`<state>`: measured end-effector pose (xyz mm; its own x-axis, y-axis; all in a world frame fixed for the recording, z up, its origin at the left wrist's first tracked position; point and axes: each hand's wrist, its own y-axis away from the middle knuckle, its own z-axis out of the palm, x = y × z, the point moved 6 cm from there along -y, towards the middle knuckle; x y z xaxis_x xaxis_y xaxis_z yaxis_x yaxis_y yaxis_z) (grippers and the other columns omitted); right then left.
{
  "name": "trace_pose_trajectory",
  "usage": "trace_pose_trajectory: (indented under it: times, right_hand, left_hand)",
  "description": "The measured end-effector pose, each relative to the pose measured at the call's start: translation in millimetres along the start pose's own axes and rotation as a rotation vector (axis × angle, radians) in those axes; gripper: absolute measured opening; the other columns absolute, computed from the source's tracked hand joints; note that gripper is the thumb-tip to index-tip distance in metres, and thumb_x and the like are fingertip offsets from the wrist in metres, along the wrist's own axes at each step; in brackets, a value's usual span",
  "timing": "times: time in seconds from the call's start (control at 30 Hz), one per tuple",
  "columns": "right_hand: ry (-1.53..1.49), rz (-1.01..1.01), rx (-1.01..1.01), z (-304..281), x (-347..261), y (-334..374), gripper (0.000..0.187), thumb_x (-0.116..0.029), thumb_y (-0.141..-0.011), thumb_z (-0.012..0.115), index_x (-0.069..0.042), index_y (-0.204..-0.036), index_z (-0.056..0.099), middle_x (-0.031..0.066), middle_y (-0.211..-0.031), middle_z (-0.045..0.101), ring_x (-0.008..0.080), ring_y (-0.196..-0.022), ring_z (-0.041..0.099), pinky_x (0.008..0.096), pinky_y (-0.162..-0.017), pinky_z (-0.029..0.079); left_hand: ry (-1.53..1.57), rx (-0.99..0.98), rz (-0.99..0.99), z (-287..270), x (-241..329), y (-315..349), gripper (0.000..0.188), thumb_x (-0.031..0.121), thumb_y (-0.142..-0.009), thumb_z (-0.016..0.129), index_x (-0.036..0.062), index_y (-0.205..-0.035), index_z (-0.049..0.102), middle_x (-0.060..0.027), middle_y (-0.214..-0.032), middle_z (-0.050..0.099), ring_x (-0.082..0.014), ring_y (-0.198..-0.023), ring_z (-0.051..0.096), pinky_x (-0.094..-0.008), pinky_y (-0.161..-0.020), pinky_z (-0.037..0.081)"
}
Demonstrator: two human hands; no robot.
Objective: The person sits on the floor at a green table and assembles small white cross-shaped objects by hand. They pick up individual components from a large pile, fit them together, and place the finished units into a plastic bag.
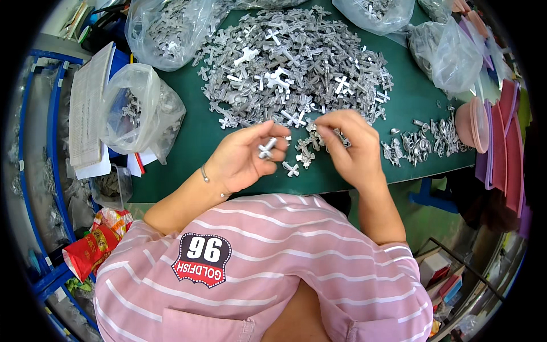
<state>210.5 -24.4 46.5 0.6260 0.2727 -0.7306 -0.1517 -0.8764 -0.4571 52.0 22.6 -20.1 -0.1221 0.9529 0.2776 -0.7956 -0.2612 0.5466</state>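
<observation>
My left hand is turned palm up, its fingers curled, with a small silver metal cross lying on them. Opposite it, my right hand points its bent fingers down at a little group of metal crosses. Its thumb and fingertips come together, and whatever is between them is too small or hidden to make out. One loose cross lies near the table's front edge, between my hands. Just beyond both hands spreads a large heap of silver metal crosses.
The green table also carries clear bags of metal pieces, including one bag at the left. Small rows of metal parts lie at the right, beside a pink cup. A blue rack stands left, near a red packet.
</observation>
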Motion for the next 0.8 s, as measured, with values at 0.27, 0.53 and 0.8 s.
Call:
trace_pose_trajectory:
  times: [0.27, 0.53, 0.8]
  right_hand:
    - [0.385, -0.019, -0.323, 37, -2, 19, 0.021, -0.006, -0.068, 0.069, -0.003, -0.087, 0.06, 0.0061, -0.075, 0.054, 0.0224, -0.072, 0.053, 0.0325, -0.066, 0.039]
    - [-0.279, -0.038, -0.155, 29, -19, 2, 0.006, 0.002, -0.073, 0.064, 0.0, -0.078, 0.061, 0.0093, -0.073, 0.061, 0.0201, -0.061, 0.059, 0.0279, -0.057, 0.048]
    - [0.12, -0.128, -0.248, 70, -5, 14, 0.019, -0.004, -0.067, 0.068, -0.004, -0.085, 0.061, 0.0076, -0.083, 0.056, 0.0264, -0.074, 0.055, 0.034, -0.065, 0.046]
  left_hand:
    - [-0.08, 0.093, 0.138, -17, 8, 18, 0.018, 0.017, -0.092, 0.045, 0.0005, -0.095, 0.051, -0.0042, -0.078, 0.049, -0.0096, -0.06, 0.044, -0.0181, -0.042, 0.033]
    - [-0.016, 0.01, 0.054, -8, -4, 14, 0.038, 0.025, -0.094, 0.041, -0.0072, -0.113, 0.048, -0.0152, -0.101, 0.058, -0.0283, -0.099, 0.059, -0.0352, -0.072, 0.055]
    - [-0.082, 0.146, 0.193, -32, 13, 26, 0.014, 0.016, -0.089, 0.05, 0.0024, -0.091, 0.052, -0.004, -0.077, 0.052, -0.0083, -0.059, 0.046, -0.0174, -0.039, 0.031]
